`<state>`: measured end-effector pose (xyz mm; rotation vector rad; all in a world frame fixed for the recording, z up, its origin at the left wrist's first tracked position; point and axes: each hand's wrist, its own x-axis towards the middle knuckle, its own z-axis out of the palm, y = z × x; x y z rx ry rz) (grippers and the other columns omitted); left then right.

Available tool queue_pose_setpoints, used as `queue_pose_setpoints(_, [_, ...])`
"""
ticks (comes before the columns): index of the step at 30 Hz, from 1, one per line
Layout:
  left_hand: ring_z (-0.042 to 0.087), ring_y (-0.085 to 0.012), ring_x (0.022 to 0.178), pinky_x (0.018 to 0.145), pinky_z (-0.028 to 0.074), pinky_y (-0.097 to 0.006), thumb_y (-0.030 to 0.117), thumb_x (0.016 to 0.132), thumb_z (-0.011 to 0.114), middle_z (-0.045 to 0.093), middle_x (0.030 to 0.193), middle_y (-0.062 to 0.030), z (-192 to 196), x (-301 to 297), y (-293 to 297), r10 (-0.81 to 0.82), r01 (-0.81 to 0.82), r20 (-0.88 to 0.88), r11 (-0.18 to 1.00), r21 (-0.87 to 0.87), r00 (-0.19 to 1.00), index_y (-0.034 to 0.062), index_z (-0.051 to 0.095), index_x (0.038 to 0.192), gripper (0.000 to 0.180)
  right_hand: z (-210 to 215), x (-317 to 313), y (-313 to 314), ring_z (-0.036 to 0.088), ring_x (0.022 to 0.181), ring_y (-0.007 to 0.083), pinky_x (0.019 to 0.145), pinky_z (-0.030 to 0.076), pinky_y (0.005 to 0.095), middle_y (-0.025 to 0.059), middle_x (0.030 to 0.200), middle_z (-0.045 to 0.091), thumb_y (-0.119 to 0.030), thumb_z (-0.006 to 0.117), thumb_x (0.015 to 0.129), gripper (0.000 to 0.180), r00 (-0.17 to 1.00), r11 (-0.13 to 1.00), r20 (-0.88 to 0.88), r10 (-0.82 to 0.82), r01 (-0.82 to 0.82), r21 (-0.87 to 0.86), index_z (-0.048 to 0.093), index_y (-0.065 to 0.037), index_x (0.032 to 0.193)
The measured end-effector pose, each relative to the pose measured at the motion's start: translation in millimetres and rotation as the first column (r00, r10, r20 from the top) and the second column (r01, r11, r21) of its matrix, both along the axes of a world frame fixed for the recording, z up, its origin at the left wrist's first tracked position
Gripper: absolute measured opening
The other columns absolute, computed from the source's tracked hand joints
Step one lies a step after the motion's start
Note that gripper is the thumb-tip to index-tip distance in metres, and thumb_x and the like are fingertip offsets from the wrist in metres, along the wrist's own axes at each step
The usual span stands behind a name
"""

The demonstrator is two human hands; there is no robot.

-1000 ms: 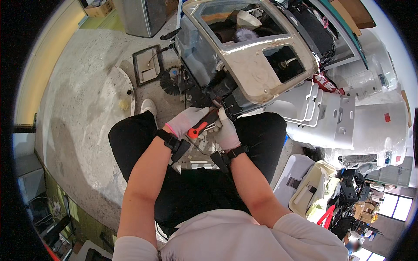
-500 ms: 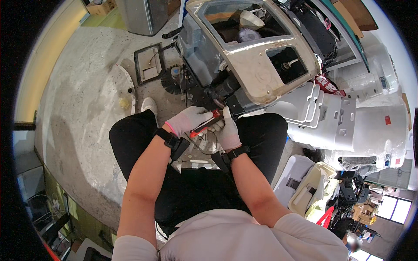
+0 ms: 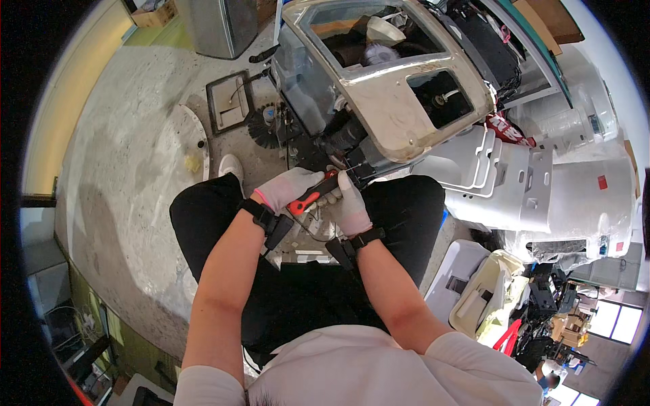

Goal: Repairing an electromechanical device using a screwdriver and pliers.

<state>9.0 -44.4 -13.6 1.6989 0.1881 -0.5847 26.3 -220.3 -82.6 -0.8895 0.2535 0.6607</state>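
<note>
Both my hands wear pale gloves and meet between my knees. My left hand (image 3: 290, 188) is closed, its thumb and fingers against a red-and-black hand tool (image 3: 313, 195) with a long handle; its exact kind does not show. Around the same tool, from the other side, my right hand (image 3: 350, 208) is closed with the thumb up along it. The tool slants, its red end toward lower left. Just beyond the hands stands a machine with a worn beige cover (image 3: 386, 95), dark parts and hoses at its near corner. A thin dark cable hangs below the hands.
A round black brush (image 3: 265, 126) and a dark rectangular frame (image 3: 230, 101) lie on the concrete floor left of the machine. White moulded panels (image 3: 514, 193) stand on the right, with pale plastic covers (image 3: 474, 284) nearer. A grey metal cabinet (image 3: 217, 27) stands far left.
The tool has turned in my hands, and more of its red handle shows at lower left. My right thumb has shifted slightly left. The view has moved a little.
</note>
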Motion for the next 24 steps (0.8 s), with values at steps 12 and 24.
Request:
queue_pose_setpoints(12, [0.062, -0.0147, 0.071, 0.055, 0.050, -0.028, 0.044, 0.082, 0.064, 0.060, 0.088, -0.0148, 0, -9, -5, -0.255, 0.158, 0.237, 0.919, 0.361, 0.938, -0.0098, 0.049, 0.112, 0.063, 11, 2, 6, 0.049, 0.072, 0.0106, 0.067, 0.042, 0.0275, 0.0013, 0.083, 0.054, -0.045, 0.054, 0.092, 0.048, 0.970, 0.903, 0.230, 0.076, 0.031, -0.428, 0.057, 0.001, 0.106])
queue_pose_setpoints(24, [0.058, -0.0131, 0.053, 0.049, 0.048, -0.027, 0.039, 0.094, 0.049, 0.062, 0.072, -0.0065, -14, -3, -3, 0.083, -0.085, 0.144, 0.996, 0.005, 0.986, -0.0011, 0.061, 0.088, 0.042, 7, 1, 4, 0.031, 0.056, 0.0065, 0.053, 0.027, 0.0235, -0.0074, 0.062, 0.031, -0.037, 0.058, 0.090, 0.028, 0.996, 1.000, -0.086, 0.000, 0.000, -0.004, 0.052, -0.012, 0.079])
